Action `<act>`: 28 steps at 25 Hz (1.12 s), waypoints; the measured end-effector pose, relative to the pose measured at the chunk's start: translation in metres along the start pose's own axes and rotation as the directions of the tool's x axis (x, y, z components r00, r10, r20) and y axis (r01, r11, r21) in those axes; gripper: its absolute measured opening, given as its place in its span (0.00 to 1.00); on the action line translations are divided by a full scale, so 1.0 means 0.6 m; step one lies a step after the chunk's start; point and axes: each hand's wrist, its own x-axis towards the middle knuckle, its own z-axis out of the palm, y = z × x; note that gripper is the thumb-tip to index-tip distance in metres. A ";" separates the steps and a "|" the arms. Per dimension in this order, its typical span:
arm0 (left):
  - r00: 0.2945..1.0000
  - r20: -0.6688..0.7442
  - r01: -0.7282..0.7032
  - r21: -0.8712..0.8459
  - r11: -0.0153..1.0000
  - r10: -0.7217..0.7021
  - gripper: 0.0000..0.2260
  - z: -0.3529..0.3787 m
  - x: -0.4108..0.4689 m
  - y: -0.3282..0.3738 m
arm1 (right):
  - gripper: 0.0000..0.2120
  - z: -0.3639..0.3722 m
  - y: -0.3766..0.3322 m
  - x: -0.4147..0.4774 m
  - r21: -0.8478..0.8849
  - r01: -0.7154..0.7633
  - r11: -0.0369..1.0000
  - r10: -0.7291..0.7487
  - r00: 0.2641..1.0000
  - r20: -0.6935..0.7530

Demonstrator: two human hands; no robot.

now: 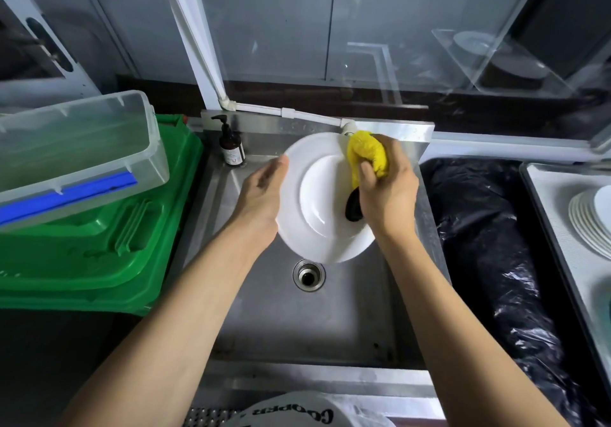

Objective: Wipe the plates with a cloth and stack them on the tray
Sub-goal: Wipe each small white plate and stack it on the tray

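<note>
I hold a white plate (317, 215) tilted above the steel sink (330, 320). My left hand (261, 195) grips the plate's left rim. My right hand (386, 191) is closed on a bunched yellow cloth (367, 155), which presses against the plate's upper right rim. A dark object (353, 208) shows just under my right hand, on the plate. At the far right a stack of several white plates (591, 221) rests on a pale tray (555, 201), partly cut off by the frame edge.
A dark soap pump bottle (231, 148) stands at the sink's back left corner. The drain (309, 275) is below the plate. Green crates (99, 244) with a clear plastic tub (79, 155) on top sit left. A black bin bag (489, 261) lies between sink and tray.
</note>
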 end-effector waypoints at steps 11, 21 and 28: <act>0.981 -0.196 -0.019 -0.066 0.998 0.006 0.07 0.006 0.038 0.006 | 0.28 0.025 0.025 -0.205 0.085 -0.112 0.990 0.108 0.993 0.049; 0.987 -0.153 0.017 -0.156 0.988 -0.041 0.12 0.012 0.030 -0.010 | 0.28 0.033 0.029 -0.252 -0.053 0.287 0.957 -0.255 0.911 0.325; 0.980 -0.180 0.070 -0.082 0.994 -0.084 0.08 0.005 0.033 -0.039 | 0.26 -0.003 0.077 -0.233 0.038 -0.119 0.992 0.114 0.986 0.121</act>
